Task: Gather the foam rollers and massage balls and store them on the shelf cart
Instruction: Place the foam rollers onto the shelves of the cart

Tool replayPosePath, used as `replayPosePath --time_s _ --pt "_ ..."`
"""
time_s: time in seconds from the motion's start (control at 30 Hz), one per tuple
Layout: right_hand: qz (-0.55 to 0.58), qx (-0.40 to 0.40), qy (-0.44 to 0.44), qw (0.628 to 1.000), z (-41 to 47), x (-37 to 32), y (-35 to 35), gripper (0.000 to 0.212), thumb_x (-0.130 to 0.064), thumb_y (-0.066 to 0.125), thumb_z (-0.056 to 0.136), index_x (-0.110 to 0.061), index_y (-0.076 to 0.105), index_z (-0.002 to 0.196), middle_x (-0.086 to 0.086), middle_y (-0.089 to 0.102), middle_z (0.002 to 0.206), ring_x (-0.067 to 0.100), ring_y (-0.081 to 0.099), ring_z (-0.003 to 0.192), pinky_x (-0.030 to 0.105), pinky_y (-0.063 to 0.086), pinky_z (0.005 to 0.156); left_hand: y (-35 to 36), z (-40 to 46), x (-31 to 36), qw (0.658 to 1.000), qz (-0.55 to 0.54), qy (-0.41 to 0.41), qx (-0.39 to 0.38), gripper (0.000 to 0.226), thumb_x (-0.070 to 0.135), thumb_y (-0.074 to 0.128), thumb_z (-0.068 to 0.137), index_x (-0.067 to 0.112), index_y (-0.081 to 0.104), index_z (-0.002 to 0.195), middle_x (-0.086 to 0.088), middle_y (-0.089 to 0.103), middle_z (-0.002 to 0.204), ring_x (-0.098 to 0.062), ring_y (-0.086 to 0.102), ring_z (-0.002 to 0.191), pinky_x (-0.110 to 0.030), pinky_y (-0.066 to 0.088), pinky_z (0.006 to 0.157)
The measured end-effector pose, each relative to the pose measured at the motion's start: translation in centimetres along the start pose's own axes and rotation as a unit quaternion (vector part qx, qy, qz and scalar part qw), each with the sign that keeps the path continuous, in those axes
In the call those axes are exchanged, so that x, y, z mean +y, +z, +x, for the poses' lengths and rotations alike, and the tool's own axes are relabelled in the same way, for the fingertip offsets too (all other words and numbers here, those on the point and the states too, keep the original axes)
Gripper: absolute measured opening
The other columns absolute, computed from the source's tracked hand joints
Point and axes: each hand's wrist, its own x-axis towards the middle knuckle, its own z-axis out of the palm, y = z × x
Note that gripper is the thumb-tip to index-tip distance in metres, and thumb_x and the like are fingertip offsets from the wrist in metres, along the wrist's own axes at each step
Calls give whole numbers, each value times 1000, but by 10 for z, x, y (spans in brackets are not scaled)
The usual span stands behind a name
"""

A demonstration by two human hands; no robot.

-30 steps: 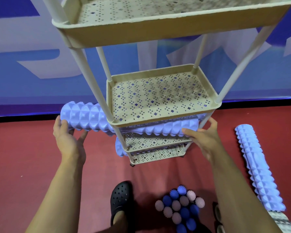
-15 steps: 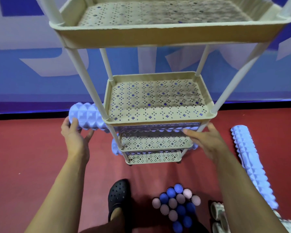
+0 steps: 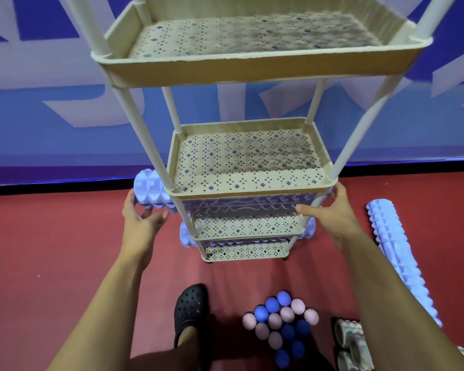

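Observation:
A beige shelf cart (image 3: pixel 252 68) with several perforated trays stands in front of me. A lavender foam roller (image 3: pixel 150 192) lies across the third tier, under the second tray (image 3: pixel 252 183), its left end sticking out. My left hand (image 3: pixel 142 220) cups that end, thumb on it and fingers curled beneath. My right hand (image 3: pixel 330 210) holds the roller's right end by the cart's right post. A second roller (image 3: pixel 185 234) rests on the tier below. A third roller (image 3: pixel 397 258) lies on the red floor at right. Blue and pink spiky massage balls (image 3: pixel 279 319) sit clustered by my feet.
My black clog (image 3: pixel 190 309) stands left of the balls. Camouflage-patterned rolls (image 3: pixel 351 338) lie at the lower right. A blue and white banner wall (image 3: pixel 65 129) runs right behind the cart. Open red floor stretches to the left.
The held roller has slid to the right into the third tier, so less of it sticks out on the left. Both hands moved with it.

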Motion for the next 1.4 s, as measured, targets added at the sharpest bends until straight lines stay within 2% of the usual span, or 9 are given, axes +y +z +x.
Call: replayPosePath --time_s 0.27,0.47,0.6,0.7,0.83,0.97,1.07,1.2,1.4 --pt "-6 60 6 998 4 -1 -18 91 11 78 79 -11 30 153 -16 53 102 -21 62 71 6 49 59 14 -10 -7 993 88 19 -72 99 -2 77 84 37 23 157 15 23 158 -14 50 138 -36 46 101" --pt "-88 71 36 993 9 11 -21 99 2 86 74 -10 27 153 6 50 134 17 50 115 30 41 88 24 -1 -19 989 125 6 -80 104 14 86 81 39 18 156 13 24 156 -13 50 134 -38 47 102" --pt "-78 40 92 992 7 15 -15 95 12 76 80 -21 22 152 24 46 147 25 57 96 37 47 68 22 4 -27 981 166 -34 -96 109 30 94 72 37 20 152 16 25 148 -13 42 134 -42 42 108" --pt "-74 34 113 990 1 9 -10 89 19 66 86 -15 18 153 41 50 132 34 55 92 51 51 80 21 3 -31 977 179 -35 -112 105 27 94 71 35 22 148 18 31 142 -10 39 131 -40 40 109" --pt "-77 41 135 987 7 16 -12 95 16 68 85 -11 13 158 11 52 87 20 50 73 42 51 66 24 1 -30 980 164 -29 -109 102 18 89 77 30 19 151 22 37 136 -7 38 132 -37 37 110" --pt "-90 45 112 989 10 20 -18 90 4 78 83 -11 25 155 11 52 127 6 57 81 18 48 59 23 -4 -28 982 164 -9 -93 101 14 86 81 27 16 153 39 40 124 -4 42 134 -32 39 105" --pt "-107 25 107 988 14 22 -23 93 -11 86 78 -22 31 153 9 54 143 24 62 115 30 48 78 20 -1 -26 989 131 -3 -64 101 13 87 80 25 18 153 21 49 139 -7 46 135 -28 42 100" --pt "-119 10 105 987 15 23 -22 85 7 76 84 -11 28 153 9 52 134 17 52 103 10 46 50 18 -1 -26 988 142 -12 -64 104 17 87 80 26 15 154 27 46 138 -1 45 133 -34 39 107" --pt "-142 -3 132 981 21 38 -22 100 8 77 83 -17 15 158 14 50 121 18 50 100 24 43 56 17 1 -31 977 191 -41 -80 117 20 89 79 33 1 156 15 29 146 -22 33 144 -42 36 111"
